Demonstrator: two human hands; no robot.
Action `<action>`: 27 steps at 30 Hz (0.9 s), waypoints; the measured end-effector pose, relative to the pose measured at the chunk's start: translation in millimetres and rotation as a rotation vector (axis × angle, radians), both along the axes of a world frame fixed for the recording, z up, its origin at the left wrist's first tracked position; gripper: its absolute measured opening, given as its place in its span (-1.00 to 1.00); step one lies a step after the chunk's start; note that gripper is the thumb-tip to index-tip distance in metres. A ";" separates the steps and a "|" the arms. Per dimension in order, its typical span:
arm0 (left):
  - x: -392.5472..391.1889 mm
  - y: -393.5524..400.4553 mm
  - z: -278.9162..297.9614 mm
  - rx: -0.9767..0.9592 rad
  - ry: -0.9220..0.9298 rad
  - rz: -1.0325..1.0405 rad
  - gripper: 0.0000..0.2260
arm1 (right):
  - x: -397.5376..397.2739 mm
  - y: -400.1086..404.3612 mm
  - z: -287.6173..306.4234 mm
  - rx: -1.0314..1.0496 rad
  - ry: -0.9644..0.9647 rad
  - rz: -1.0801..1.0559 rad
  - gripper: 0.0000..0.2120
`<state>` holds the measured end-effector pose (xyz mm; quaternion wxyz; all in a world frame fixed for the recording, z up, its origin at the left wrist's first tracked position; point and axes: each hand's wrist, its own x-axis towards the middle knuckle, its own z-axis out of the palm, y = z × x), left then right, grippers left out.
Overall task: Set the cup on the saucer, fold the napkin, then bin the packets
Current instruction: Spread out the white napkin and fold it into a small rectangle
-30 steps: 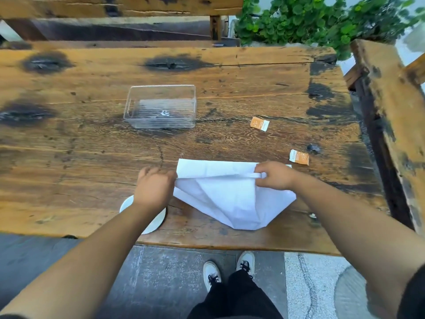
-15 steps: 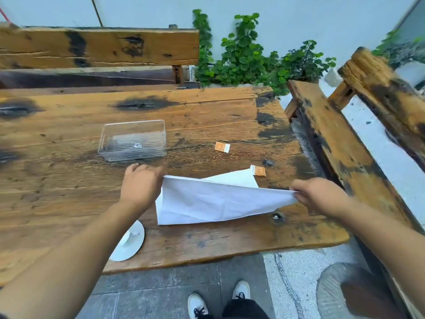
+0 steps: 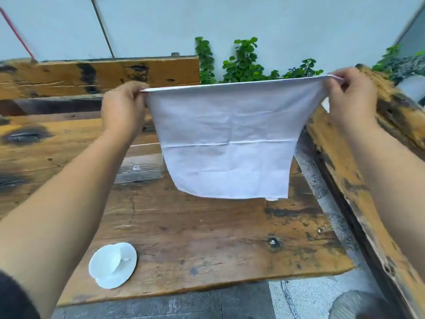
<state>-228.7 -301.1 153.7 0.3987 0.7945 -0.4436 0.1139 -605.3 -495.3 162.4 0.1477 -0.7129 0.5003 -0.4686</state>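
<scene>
Napkin [image 3: 226, 143] hanging below both grips

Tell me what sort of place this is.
Probably an outdoor patio or café seating area: a weathered plank table with a matching wooden bench behind it, green climbing plants against a plain wall, and paved ground beneath.
</scene>
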 end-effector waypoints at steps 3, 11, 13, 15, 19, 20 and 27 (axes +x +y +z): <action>-7.9 11.5 22.7 -0.184 0.046 -0.040 -0.75 | -9.6 5.7 19.2 -0.063 -0.098 0.030 -0.76; -48.9 120.6 -68.0 -0.005 -0.048 -0.096 -0.73 | -76.9 80.6 -51.9 0.154 0.095 0.260 -0.89; -63.5 153.9 -118.5 0.128 0.053 -0.112 -0.68 | -90.4 101.7 -97.4 0.351 0.157 0.350 -0.84; -76.7 178.7 -169.8 0.272 0.162 -0.124 -0.66 | -99.3 121.0 -147.1 0.537 0.204 0.412 -0.79; -96.6 205.0 -247.2 0.582 0.349 -0.092 -0.75 | -112.2 148.8 -238.3 0.813 0.296 0.406 -0.82; -100.7 209.2 -260.3 0.656 0.368 -0.085 -0.77 | -115.7 153.1 -256.8 0.856 0.306 0.401 -0.80; -109.6 234.1 -280.9 0.853 0.404 -0.250 -0.78 | -136.7 168.0 -295.2 0.987 0.416 0.454 -0.80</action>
